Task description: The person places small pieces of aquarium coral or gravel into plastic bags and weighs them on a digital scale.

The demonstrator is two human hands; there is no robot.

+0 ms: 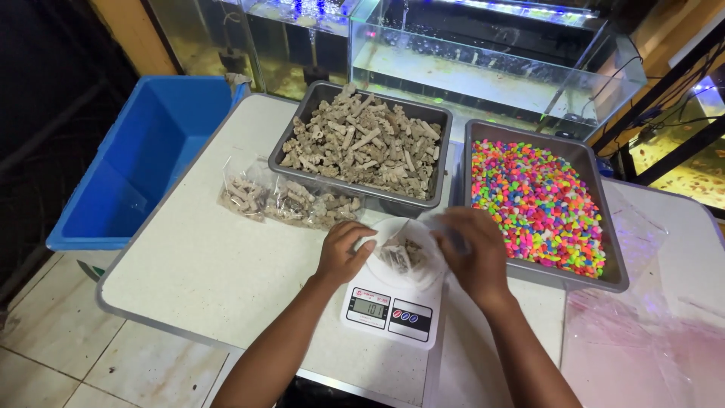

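A white digital kitchen scale [391, 307] sits on the speckled white table [219, 264]. On it rests a clear plastic bag [402, 255] holding pale beige coral-like rubble pieces. My left hand [343, 251] grips the bag's left side. My right hand [472, 253] holds its right edge, fingers closed on the plastic. Behind the scale stands a grey metal tray of the same beige rubble [361, 143]. To the right stands a grey tray of multicoloured pebbles [536, 204].
Two filled clear bags of rubble [283, 200] lie left of the scale. A blue plastic bin [143, 162] stands off the table's left edge. Glass aquariums [483, 60] line the back. Empty clear bags [642, 332] lie at the right.
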